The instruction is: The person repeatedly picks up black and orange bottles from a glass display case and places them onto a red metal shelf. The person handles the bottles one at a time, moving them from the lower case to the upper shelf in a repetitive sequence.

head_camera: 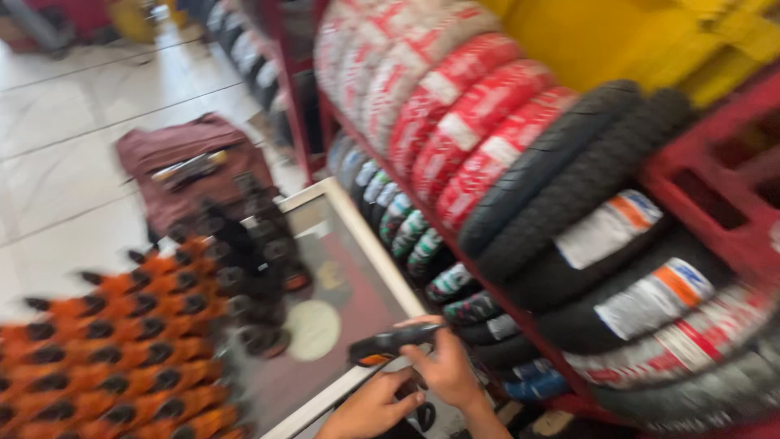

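The picture is blurred by motion. My right hand (445, 367) grips a small dark tool with an orange patch (388, 345), holding it level over the corner of a glass-topped counter (349, 244). My left hand (370, 410) sits just below, fingers curled around something black that I cannot make out. Both hands are at the bottom middle of the head view.
Rows of orange-and-black parts (114, 358) cover the counter's left side, with black parts (252, 268) behind them. A maroon tool roll (191, 167) lies on the tiled floor. A red rack (715, 171) at right holds many tyres (561, 171), some wrapped in red.
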